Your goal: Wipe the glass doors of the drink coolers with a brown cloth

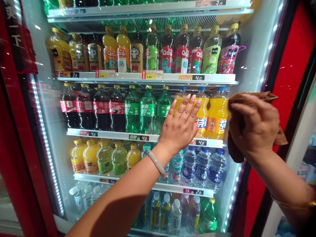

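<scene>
The left hand (181, 123) is spread flat just right of the middle of the frame, its back to the camera and its fingers pointing up; it grasps nothing. Whether its palm touches a glass pane cannot be told. It overlaps the view of the orange-drink bottles (217, 113) with blue caps. A pale bracelet (156, 163) circles the left wrist, and the forearm runs down to the bottom edge of the frame.

At the right of the frame, the right hand (256, 123) is clenched around a brown cloth (235, 148), which is bunched up and sticks out on both sides of the fist. A thin gold-coloured band (293, 204) sits on that forearm, at the lower right.

Behind both hands, a drinks cooler (256, 36) fills most of the frame, with light strips (46, 144) along its left and right edges. In the upper part stands a row of mixed juice bottles (182, 52) with mostly yellow caps. Left of centre, dark cola bottles (101, 107) with red labels stand beside green bottles (132, 107). Lower down, blue-capped water bottles (202, 164) stand right of centre, and a larger green bottle (209, 214) is near the bottom edge.
</scene>
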`<action>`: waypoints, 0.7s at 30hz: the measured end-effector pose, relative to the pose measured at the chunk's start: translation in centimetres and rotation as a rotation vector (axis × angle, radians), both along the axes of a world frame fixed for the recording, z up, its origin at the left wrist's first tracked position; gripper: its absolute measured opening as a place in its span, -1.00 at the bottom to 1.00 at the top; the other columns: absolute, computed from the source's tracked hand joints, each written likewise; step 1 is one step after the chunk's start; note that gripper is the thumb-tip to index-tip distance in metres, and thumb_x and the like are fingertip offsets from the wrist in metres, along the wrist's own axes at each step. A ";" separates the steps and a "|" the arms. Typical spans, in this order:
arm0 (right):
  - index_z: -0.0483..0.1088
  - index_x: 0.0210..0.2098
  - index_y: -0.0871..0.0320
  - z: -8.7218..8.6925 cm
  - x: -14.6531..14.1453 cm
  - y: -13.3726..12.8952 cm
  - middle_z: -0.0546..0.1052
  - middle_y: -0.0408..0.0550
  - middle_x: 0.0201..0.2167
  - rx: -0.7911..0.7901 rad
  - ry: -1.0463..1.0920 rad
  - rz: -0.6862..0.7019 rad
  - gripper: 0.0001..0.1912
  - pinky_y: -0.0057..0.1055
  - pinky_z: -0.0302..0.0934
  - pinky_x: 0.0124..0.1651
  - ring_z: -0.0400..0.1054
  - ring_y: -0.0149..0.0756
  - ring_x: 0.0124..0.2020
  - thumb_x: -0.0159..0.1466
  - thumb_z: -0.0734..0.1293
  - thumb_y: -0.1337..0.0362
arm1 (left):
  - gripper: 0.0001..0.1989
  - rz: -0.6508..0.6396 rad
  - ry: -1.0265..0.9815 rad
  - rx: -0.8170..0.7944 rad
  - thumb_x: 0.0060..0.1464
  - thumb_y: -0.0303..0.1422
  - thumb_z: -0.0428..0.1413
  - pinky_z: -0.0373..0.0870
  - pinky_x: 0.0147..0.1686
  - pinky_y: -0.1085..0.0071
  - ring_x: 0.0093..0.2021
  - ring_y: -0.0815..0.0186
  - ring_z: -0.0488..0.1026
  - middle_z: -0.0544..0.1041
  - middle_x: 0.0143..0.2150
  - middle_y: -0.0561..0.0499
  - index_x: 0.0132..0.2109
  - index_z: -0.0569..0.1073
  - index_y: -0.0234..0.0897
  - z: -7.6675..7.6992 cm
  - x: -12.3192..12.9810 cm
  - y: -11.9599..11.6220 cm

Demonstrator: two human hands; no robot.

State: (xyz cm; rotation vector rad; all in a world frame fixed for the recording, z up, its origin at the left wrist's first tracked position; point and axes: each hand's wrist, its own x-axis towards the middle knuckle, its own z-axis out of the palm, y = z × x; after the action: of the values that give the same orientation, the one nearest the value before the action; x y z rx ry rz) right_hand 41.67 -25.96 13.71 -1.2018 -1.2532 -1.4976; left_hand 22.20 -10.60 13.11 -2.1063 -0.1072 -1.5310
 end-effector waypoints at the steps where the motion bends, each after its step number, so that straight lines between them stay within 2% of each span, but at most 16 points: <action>1: 0.49 0.18 -0.08 0.1 -0.1 0.0 0.49 0.05 0.28 0.075 0.024 -0.043 -0.62 0.12 0.28 0.39 0.40 0.08 0.31 0.38 0.38 0.23 | -0.15 -0.001 0.002 0.002 0.43 -0.32 -0.07 -0.30 0.64 -0.01 0.65 0.13 -0.14 -0.03 0.65 -0.07 0.60 -0.44 -0.20 -0.1 0.0 0.0; 2: 0.44 0.24 -0.06 0.1 -0.4 0.1 0.46 0.10 0.30 0.120 0.009 -0.075 -0.56 0.15 0.26 0.38 0.37 0.12 0.33 0.38 0.36 0.24 | -0.15 0.002 0.000 0.002 0.44 -0.32 -0.06 -0.30 0.64 -0.02 0.65 0.13 -0.15 -0.04 0.65 -0.06 0.60 -0.44 -0.19 -0.2 0.0 0.0; 4: 0.40 0.28 -0.03 -0.6 -1.2 0.7 0.44 0.14 0.32 0.104 -0.088 -0.087 -0.51 0.18 0.28 0.36 0.35 0.15 0.35 0.36 0.38 0.26 | -0.17 0.024 -0.008 -0.003 0.45 -0.31 -0.07 -0.31 0.64 -0.02 0.65 0.13 -0.18 -0.05 0.65 -0.08 0.60 -0.41 -0.23 -0.6 0.0 -0.1; 7: 0.43 0.23 -0.04 -2.4 -1.3 0.8 0.44 0.03 0.33 -0.077 -0.319 -0.025 -0.47 0.10 0.37 0.31 0.39 0.07 0.32 0.28 0.45 0.30 | -0.20 0.052 0.007 0.005 0.45 -0.29 -0.07 -0.32 0.64 0.01 0.65 0.15 -0.19 -0.03 0.65 -0.12 0.61 -0.33 -0.30 -1.7 -0.2 -0.4; 9: 0.41 0.26 -0.12 -3.3 -0.1 0.3 0.46 -0.07 0.33 -0.164 -0.378 0.010 -0.41 0.06 0.40 0.29 0.43 0.01 0.28 0.26 0.46 0.33 | -0.20 0.061 0.032 0.009 0.44 -0.30 -0.05 -0.31 0.64 0.01 0.65 0.16 -0.20 -0.01 0.64 -0.12 0.61 -0.29 -0.32 -2.5 -0.3 -0.5; 10: 0.39 0.28 -0.15 -3.4 0.5 0.0 0.47 -0.08 0.32 -0.144 -0.339 0.017 -0.39 0.06 0.40 0.29 0.45 0.01 0.27 0.26 0.45 0.34 | -0.20 0.066 0.039 0.006 0.43 -0.30 -0.05 -0.30 0.64 0.01 0.65 0.16 -0.20 -0.01 0.64 -0.11 0.61 -0.28 -0.32 -2.8 -0.4 -0.6; 12: 0.37 0.32 -0.17 -3.4 0.9 -0.2 0.47 -0.04 0.31 0.012 -0.143 0.010 -0.37 0.12 0.34 0.33 0.42 0.10 0.28 0.29 0.43 0.30 | -0.20 0.076 0.029 -0.006 0.43 -0.31 -0.04 -0.28 0.64 0.01 0.66 0.16 -0.23 -0.02 0.64 -0.09 0.61 -0.26 -0.32 -3.3 -0.4 -0.6; 14: 0.38 0.33 -0.10 -3.4 -0.2 0.4 0.47 0.07 0.30 0.198 0.073 -0.013 -0.41 0.19 0.27 0.36 0.38 0.21 0.30 0.32 0.41 0.26 | -0.20 0.070 0.006 -0.018 0.43 -0.32 -0.04 -0.26 0.64 0.02 0.66 0.16 -0.24 -0.04 0.64 -0.09 0.61 -0.26 -0.32 -3.6 -0.5 -0.6; 16: 0.41 0.30 -0.02 -4.1 -2.6 1.6 0.47 0.13 0.28 0.271 0.164 -0.022 -0.45 0.26 0.24 0.36 0.38 0.25 0.30 0.32 0.37 0.24 | -0.19 0.051 -0.024 -0.035 0.42 -0.34 -0.04 -0.22 0.64 0.03 0.65 0.16 -0.20 -0.03 0.64 -0.10 0.61 -0.29 -0.31 -3.8 -0.5 -0.6; 17: 0.39 0.31 0.00 -4.9 -3.8 2.2 0.46 0.14 0.29 0.259 0.154 -0.013 -0.45 0.26 0.26 0.34 0.38 0.22 0.30 0.33 0.36 0.25 | -0.19 0.043 -0.040 -0.046 0.42 -0.35 -0.04 -0.19 0.63 0.02 0.65 0.16 -0.18 -0.02 0.64 -0.10 0.61 -0.30 -0.29 -4.0 -0.5 -0.6; 19: 0.27 0.41 -0.03 -7.2 -5.4 3.1 0.43 0.10 0.33 0.126 0.073 0.044 -0.35 0.20 0.30 0.35 0.37 0.13 0.34 0.34 0.33 0.29 | -0.18 0.041 -0.064 -0.066 0.41 -0.36 -0.03 -0.14 0.63 0.01 0.65 0.16 -0.14 0.00 0.64 -0.10 0.61 -0.29 -0.27 -4.6 -0.6 -0.6; 21: 0.16 0.48 -0.11 -9.9 -5.4 3.4 0.45 0.05 0.31 0.073 0.019 0.099 -0.21 0.14 0.34 0.34 0.39 0.06 0.32 0.30 0.36 0.34 | -0.18 0.046 -0.075 -0.069 0.41 -0.36 -0.01 -0.13 0.62 0.00 0.65 0.15 -0.12 0.01 0.63 -0.11 0.61 -0.26 -0.26 -5.3 -0.8 -0.5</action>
State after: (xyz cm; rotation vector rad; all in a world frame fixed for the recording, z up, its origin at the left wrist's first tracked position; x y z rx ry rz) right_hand 36.26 -22.53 3.83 -1.0881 -1.2179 -1.4441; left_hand 21.36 -11.14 7.78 -2.0844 -0.2375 -1.6006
